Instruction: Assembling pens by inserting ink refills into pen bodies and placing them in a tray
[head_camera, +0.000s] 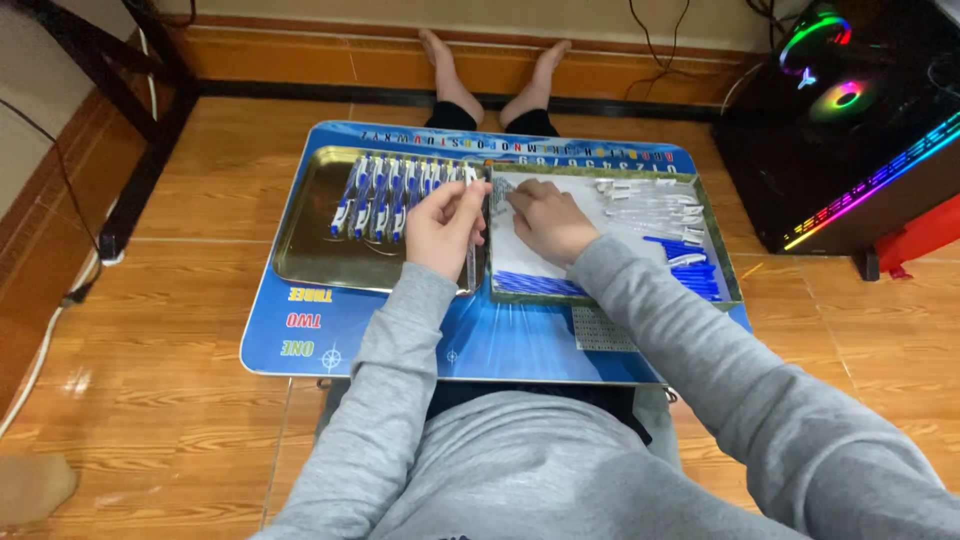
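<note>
My left hand (443, 228) is pinched shut on a thin clear plastic pen barrel (471, 250), held upright over the edge of the shiny gold metal tray (310, 245), right beside a neat row of blue and white pens (385, 195). My right hand (548, 220) rests fingers curled in the other tray (722, 250), touching small grey parts (502, 197); can't tell if it's gripping. Both trays sit on a glossy blue lap table (330, 340).
</note>
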